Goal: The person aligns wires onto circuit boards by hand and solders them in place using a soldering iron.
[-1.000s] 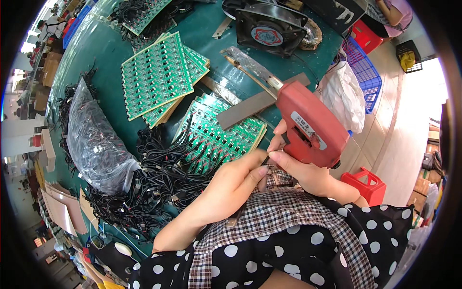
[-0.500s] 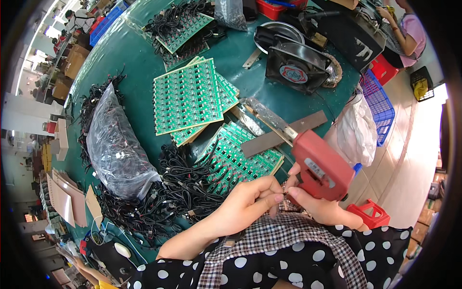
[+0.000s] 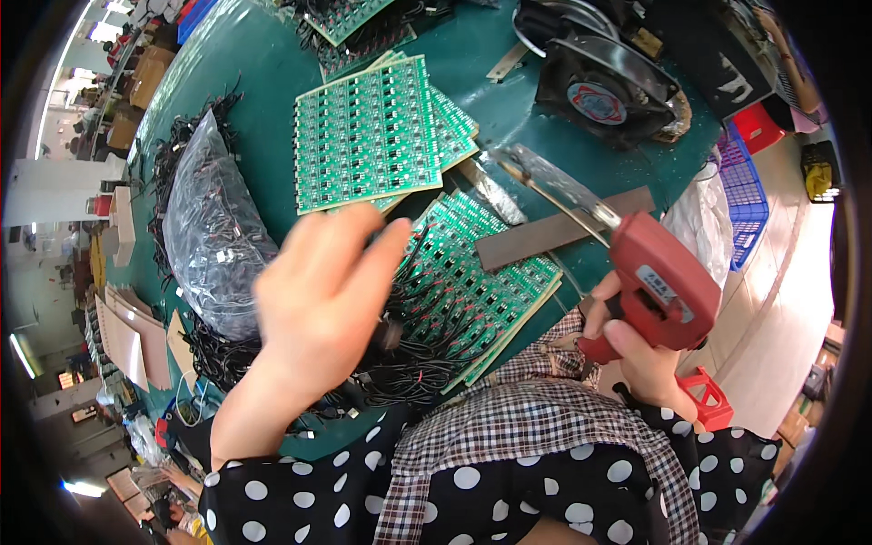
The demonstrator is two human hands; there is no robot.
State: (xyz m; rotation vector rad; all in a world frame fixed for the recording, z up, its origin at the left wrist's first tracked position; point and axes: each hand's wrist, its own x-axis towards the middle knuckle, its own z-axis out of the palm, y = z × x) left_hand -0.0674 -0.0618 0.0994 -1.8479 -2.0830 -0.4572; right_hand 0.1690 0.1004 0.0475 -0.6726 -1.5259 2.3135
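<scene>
My right hand [image 3: 643, 365] is wrapped round the grip of a red soldering gun [image 3: 668, 277], whose long metal barrel points up and left across the table. My left hand [image 3: 318, 300], blurred by motion, hovers over black cables [image 3: 413, 368] with its fingers apart and nothing visible in them. Just right of it is a lower stack of green circuit boards [image 3: 472, 282], with cables and reddish wire ends across its left side. Beyond my left hand, a second stack of green circuit boards [image 3: 368, 136] lies slightly fanned out.
A clear plastic bag of cables [image 3: 213, 241] lies on the left. A flat grey-brown bar [image 3: 563, 227] crosses the lower boards under the gun's barrel. Farther back stands a black fan [image 3: 599, 95]. Blue crates [image 3: 749, 204] and a red stool [image 3: 707, 400] are on the right.
My hands, close together before, are now apart. The left one has swung left and forward over the cables; the right has shifted slightly right with the soldering gun. The view has also shifted.
</scene>
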